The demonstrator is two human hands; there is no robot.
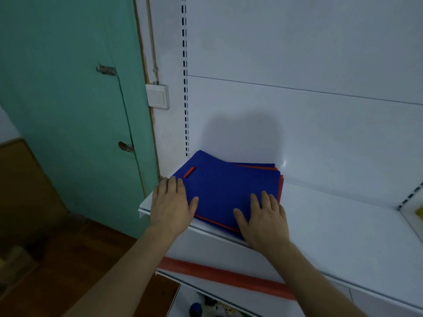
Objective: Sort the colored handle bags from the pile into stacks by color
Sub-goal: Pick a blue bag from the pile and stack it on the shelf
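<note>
Blue handle bags (226, 191) with red trim lie flat in a loose stack on a white shelf (332, 225), near the centre of the view and pushed toward the shelf's left end. Their edges do not line up: red borders peek out at the stack's 2 o'clock corner and along its near edge at 6 o'clock. One small red handle (189, 172) shows on the top bag at about 10 o'clock.

Both bare hands rest on the stack, palms down. The left hand (170, 204) lies at the stack's 9 o'clock side, fingers straight and together, thumb spread onto the blue fabric, part of the palm over the shelf's left edge. The right hand (263, 218) lies at the stack's 5 o'clock corner, fingers straight and pointing away from the person, thumb spread to the left. Neither hand curls round or pinches anything; they simply press flat on the top bag.

Behind the shelf stands a white back panel (297, 53) with a slotted upright (185, 76) at 12 o'clock. A white wall switch (158, 96) sits to the left of it, and a green door (68, 99) fills the 9 to 11 o'clock area. A red strip (224, 276) runs along the front of a lower shelf at 6 o'clock.
</note>
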